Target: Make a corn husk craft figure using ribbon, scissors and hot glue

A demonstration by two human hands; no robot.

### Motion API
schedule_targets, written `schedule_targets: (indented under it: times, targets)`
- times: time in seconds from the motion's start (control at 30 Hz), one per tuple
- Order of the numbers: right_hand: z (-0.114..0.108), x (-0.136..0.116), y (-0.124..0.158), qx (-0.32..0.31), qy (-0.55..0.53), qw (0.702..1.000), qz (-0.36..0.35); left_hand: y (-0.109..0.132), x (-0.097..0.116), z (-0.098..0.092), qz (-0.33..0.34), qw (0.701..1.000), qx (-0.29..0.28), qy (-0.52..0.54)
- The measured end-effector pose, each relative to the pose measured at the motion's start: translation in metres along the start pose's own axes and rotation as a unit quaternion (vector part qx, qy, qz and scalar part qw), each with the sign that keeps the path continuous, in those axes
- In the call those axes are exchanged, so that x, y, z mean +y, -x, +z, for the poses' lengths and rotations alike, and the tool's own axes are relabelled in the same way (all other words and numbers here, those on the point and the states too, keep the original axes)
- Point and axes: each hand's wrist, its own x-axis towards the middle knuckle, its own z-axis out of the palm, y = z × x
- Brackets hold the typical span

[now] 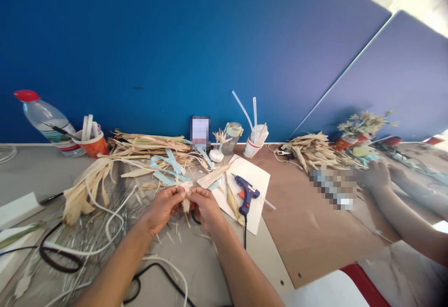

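Observation:
Over the grey table, my left hand (167, 205) and my right hand (205, 204) meet, thumbs and fingers pinched on one short strip of dried corn husk (186, 204). The strip hangs down between the two hands, its upper end spread a little. To the right of my right hand, a blue hot glue gun (247, 194) with an orange trigger lies on a white board (262, 178). Longer husk pieces (217, 175) rest partly on that board. Just beyond my hands are pale blue ribbons (170, 163).
Husk piles (150, 144) line the back near a red-capped bottle (49, 120), an orange cup (93, 143) and a white cup of glue sticks (255, 143). Cables (105, 241) and thin wires cover the left. At right, a co-worker's arms (395, 204) reach over the brown table.

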Motion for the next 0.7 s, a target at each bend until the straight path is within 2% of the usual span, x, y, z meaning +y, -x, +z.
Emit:
schedule_targets:
  times: [0.13, 0.4, 0.57, 0.7]
  targets:
    - [0.0, 0.002, -0.001, -0.002, -0.014, 1.0, -0.012, 0.001, 0.001, 0.003, 0.036, 0.998, 0.024, -0.039]
    - [0.005, 0.003, 0.001, -0.027, -0.115, 0.993, 0.016, -0.002, -0.003, 0.002, 0.065, 0.996, 0.002, -0.054]
    - [0.0, 0.005, -0.006, 0.001, -0.149, 0.989, 0.015, 0.001, 0.002, 0.006, 0.108, 0.988, -0.005, -0.106]
    - [-0.009, 0.006, -0.013, 0.043, -0.169, 0.985, 0.01, 0.006, 0.007, 0.007, 0.098, 0.986, -0.043, -0.13]
